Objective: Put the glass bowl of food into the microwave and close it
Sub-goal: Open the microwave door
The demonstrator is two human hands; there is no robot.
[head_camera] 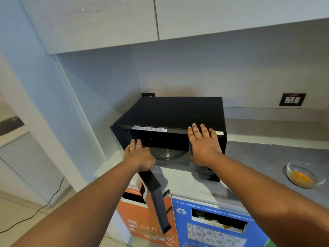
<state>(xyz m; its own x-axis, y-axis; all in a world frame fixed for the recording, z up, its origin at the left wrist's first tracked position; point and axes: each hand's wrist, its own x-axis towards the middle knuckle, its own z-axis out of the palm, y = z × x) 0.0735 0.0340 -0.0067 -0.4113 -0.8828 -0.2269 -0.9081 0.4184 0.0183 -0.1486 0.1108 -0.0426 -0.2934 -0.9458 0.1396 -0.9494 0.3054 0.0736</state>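
Observation:
A black microwave (176, 111) stands on the grey counter, its door (156, 196) swung open toward me on the left hinge. Inside, the glass turntable (169, 153) lies bare. My left hand (138, 155) grips the top edge of the open door. My right hand (203, 145) lies flat, fingers spread, against the microwave's front right panel and top edge. The glass bowl (301, 174) with yellow-orange food sits on the counter far to the right, apart from both hands.
White wall cabinets (160, 18) hang overhead. A wall socket (292, 99) is at the right behind the counter (267, 157). Below the counter edge stand an orange bin (135, 218) and a blue recycling bin (213, 225). A black cable (35, 213) runs across the floor at left.

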